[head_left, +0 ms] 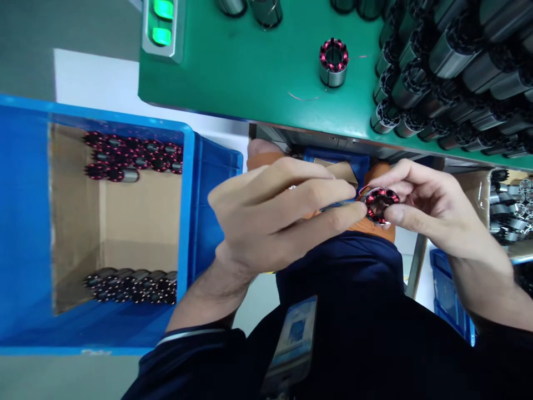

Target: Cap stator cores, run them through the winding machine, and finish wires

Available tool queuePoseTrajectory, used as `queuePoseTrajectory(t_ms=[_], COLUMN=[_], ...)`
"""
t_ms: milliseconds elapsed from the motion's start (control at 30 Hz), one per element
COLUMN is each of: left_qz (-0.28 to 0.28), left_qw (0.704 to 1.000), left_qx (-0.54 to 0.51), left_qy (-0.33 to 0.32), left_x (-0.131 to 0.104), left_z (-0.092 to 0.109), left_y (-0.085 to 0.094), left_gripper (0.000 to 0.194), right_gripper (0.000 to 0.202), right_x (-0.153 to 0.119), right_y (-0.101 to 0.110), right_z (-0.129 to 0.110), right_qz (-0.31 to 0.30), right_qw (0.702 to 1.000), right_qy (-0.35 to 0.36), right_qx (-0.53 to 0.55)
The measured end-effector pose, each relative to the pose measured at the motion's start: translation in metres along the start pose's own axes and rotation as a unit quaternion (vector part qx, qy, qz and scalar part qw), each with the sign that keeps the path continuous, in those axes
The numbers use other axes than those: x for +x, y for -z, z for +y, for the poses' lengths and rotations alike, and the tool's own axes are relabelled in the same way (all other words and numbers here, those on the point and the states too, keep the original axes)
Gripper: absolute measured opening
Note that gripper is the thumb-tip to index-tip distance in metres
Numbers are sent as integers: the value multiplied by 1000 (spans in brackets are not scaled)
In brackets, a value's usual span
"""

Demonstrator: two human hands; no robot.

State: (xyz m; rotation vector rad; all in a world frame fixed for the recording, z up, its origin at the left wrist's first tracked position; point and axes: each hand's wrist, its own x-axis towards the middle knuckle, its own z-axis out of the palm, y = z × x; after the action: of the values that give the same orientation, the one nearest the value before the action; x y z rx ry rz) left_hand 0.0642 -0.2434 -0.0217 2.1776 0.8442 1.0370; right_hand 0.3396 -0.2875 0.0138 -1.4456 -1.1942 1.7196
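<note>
My right hand holds a wound motor stator between thumb and fingers, its ring of red copper coils facing up. My left hand reaches across from the left with its fingertips pressed together at the stator's left edge. A short bit of red wire shows by those fingertips. Something thin and greyish-blue is partly visible under the left fingers; what it is stays hidden. On the green bench, another wound stator stands upright with a loose wire end sticking out to its right.
Many bare stator cores are stacked on the green bench at right. A blue crate at left holds rows of wound stators on cardboard. Two green-lit buttons sit at the bench corner. More metal parts lie far right.
</note>
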Motion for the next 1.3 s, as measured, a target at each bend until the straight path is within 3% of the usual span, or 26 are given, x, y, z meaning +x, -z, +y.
queuePoseTrajectory(t_ms=[100, 167, 233, 300, 333, 400, 500, 600, 700, 800, 867, 967, 1033, 1200, 1300], left_qz=[53, 54, -19, -61, -45, 38, 105, 81, 19, 23, 32, 17, 10, -18, 4], left_qw=[983, 981, 991, 997, 998, 989, 969, 950, 905, 869, 869, 879, 871, 804, 813], left_qx=[91, 101, 91, 45, 10, -82, -178, -255, -360, -393, -395, -415, -437, -478, -463], left_qy=[-152, -156, -100, -3, 46, 114, 137, 163, 226, 299, 297, 233, 226, 354, 353], left_x=[-10, -23, -38, -46, -45, -37, -15, -6, -18, -28, -24, -11, -8, -35, -42], left_z=[-16, -29, -41, -47, -46, -39, -20, -12, -22, -33, -33, -23, -18, -27, -35], left_y=[-17, -39, -60, -73, -75, -72, -63, -68, -84, -92, -87, -76, -75, -92, -90], left_gripper=[26, 15, 9, 13, 11, 8, 21, 15, 23, 34, 31, 19, 16, 34, 34], right_gripper=[51, 59, 67, 68, 66, 60, 59, 62, 65, 63, 60, 59, 56, 58, 60], right_x=[-1, -2, -4, -6, -6, -4, 0, 0, -6, -11, -11, -5, -3, -9, -10], right_y=[8, 15, 20, 20, 19, 13, 3, 1, 7, 11, 11, 7, 6, 12, 12], right_z=[8, 14, 17, 19, 19, 19, 20, 23, 24, 24, 25, 30, 32, 32, 33], right_qz=[19, 47, 68, 79, 80, 78, 72, 79, 77, 51, 35, 21, 15, 31, 39], right_qw=[1000, 999, 998, 997, 997, 996, 997, 996, 996, 997, 998, 996, 995, 996, 996], right_qy=[5, 5, 1, 4, 9, 21, 29, 35, 29, 16, 26, 75, 93, 87, 83], right_qx=[2, 0, -4, -13, -19, -28, -29, -34, -40, -48, -53, -46, -28, 12, 1])
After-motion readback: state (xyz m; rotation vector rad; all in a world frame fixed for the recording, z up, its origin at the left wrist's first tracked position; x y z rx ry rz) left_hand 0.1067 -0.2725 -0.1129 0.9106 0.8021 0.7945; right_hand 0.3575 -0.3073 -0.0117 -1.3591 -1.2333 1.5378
